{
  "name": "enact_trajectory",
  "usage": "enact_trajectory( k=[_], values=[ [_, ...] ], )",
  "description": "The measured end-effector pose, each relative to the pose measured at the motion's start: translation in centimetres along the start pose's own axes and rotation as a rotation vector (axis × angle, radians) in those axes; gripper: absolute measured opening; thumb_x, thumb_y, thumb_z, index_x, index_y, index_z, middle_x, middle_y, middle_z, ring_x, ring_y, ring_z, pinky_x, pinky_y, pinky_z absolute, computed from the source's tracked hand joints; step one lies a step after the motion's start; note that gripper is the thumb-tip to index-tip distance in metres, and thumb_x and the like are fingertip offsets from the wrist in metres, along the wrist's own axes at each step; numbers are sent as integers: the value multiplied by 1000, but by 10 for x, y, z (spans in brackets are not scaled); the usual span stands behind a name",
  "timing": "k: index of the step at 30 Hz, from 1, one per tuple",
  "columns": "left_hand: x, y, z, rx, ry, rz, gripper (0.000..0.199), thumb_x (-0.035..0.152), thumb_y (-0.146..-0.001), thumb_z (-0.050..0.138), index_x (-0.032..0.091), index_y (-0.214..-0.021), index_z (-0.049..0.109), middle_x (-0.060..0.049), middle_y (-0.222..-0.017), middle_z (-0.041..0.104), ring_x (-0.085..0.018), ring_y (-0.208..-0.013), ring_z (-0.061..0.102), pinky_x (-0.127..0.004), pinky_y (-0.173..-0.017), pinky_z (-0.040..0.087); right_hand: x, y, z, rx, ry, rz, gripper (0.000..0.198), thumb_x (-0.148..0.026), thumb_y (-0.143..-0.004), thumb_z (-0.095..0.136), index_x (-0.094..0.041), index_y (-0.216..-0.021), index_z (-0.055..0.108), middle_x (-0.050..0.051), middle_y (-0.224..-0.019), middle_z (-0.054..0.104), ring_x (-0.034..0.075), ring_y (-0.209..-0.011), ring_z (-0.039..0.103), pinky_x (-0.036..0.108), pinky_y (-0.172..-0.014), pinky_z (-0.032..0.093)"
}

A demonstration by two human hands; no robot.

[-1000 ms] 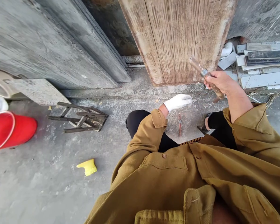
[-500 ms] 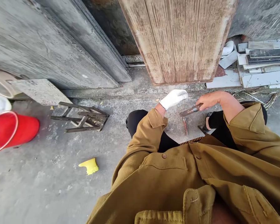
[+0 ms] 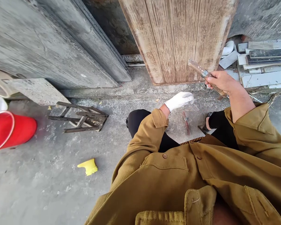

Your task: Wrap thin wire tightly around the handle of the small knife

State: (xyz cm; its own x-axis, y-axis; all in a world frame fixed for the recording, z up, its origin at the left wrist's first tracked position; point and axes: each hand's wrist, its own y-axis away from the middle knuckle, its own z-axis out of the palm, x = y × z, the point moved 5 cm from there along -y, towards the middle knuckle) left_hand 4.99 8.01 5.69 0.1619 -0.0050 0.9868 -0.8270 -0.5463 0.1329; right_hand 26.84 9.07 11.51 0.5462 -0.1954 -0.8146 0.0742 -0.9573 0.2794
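My right hand (image 3: 221, 82), bare, is wrapped round a long brown tool (image 3: 196, 67) with a metal band about its middle; its exact kind I cannot make out. The tool's pale, flat-looking end points up and left, in front of the wooden panel. My left hand (image 3: 179, 100) wears a white glove and hangs above the ground between my knees. Its fingers are curled together, and whatever they may hold is hidden. Just below it on the concrete lies a thin reddish tool (image 3: 186, 123) with a metal ring near its upper part.
A worn wooden plank panel (image 3: 175, 43) leans ahead of me. Grey boards (image 3: 61, 40) stand on the left. Left on the floor are a small wooden stool (image 3: 84, 118), a red bucket (image 3: 23, 129) and a yellow scrap (image 3: 89, 166). Stacked strips (image 3: 267, 75) lie right.
My right hand has risen and swung the brown tool from down-left to up-left, uncovering the reddish tool on the ground. My left hand has shifted slightly right.
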Motion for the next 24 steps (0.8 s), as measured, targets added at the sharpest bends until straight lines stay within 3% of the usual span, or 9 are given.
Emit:
enact_trajectory(
  k=[4, 6, 8, 10, 13, 15, 20, 22, 24],
  values=[
    [-6, -3, 10, -92, 24, -34, 37, 49, -97, 63, 14, -83, 69, -2, -72, 62, -9, -53, 40, -24, -52, 29, 9, -14, 11, 51, 396, 45, 26, -45, -98, 63, -20, -100, 69, 13, -91, 71, 29, -92, 67, 41, -85, 51],
    [-7, -3, 12, -89, 8, -40, 37, 49, -94, 64, 15, -81, 69, -2, -72, 62, -9, -55, 41, -24, -54, 31, 11, -18, 18, 5, 604, 34, 26, -42, -98, 64, -19, -106, 71, 15, -97, 73, 32, -99, 67, 40, -85, 49],
    [-5, -3, 10, -63, -39, -25, 35, 46, -93, 63, 15, -79, 68, -2, -72, 62, -11, -60, 45, -25, -60, 35, 17, -18, 30, -169, 764, 67, 23, -40, -96, 66, -19, -103, 73, 15, -94, 73, 30, -93, 67, 37, -79, 47],
    [-2, -2, 5, -19, -125, 5, 32, 43, -92, 63, 15, -76, 67, -1, -73, 62, -13, -66, 49, -26, -67, 39, 25, -12, 45, -467, 832, 117, 19, -38, -93, 69, -20, -92, 72, 12, -84, 72, 25, -79, 64, 35, -71, 44],
    [0, 0, -7, 54, -229, 20, 28, 38, -89, 64, 15, -74, 65, 0, -74, 62, -15, -75, 54, -29, -77, 44, 27, 5, 67, -862, 753, 89, 20, -37, -90, 70, -20, -81, 68, 5, -72, 68, 19, -68, 58, 33, -66, 41],
    [0, 1, -15, 84, -256, 0, 26, 36, -90, 62, 15, -76, 65, 0, -76, 64, -16, -77, 56, -29, -80, 45, 21, 13, 75, -968, 660, 33, 20, -39, -89, 70, -21, -81, 67, 2, -71, 66, 18, -68, 58, 32, -67, 41],
    [-6, 0, -33, 212, -289, -45, 21, 30, -93, 61, 15, -80, 65, -1, -79, 64, -15, -78, 57, -27, -80, 46, -4, 23, 70, -996, 402, -77, 26, -46, -84, 73, -21, -88, 71, 2, -80, 69, 18, -77, 62, 31, -73, 44],
    [-11, -2, -32, 255, -235, -50, 23, 30, -96, 63, 15, -80, 64, -2, -79, 64, -14, -76, 56, -26, -78, 47, -14, 26, 55, -906, 280, -102, 26, -46, -85, 74, -21, -91, 72, 3, -84, 70, 19, -78, 62, 32, -75, 47],
    [-14, -4, -27, 262, -143, -59, 24, 31, -100, 62, 15, -82, 63, -2, -78, 63, -12, -68, 53, -24, -70, 46, -22, 26, 33, -691, 122, -107, 26, -46, -87, 74, -22, -96, 72, 4, -88, 70, 18, -79, 61, 33, -76, 48]
  ],
)
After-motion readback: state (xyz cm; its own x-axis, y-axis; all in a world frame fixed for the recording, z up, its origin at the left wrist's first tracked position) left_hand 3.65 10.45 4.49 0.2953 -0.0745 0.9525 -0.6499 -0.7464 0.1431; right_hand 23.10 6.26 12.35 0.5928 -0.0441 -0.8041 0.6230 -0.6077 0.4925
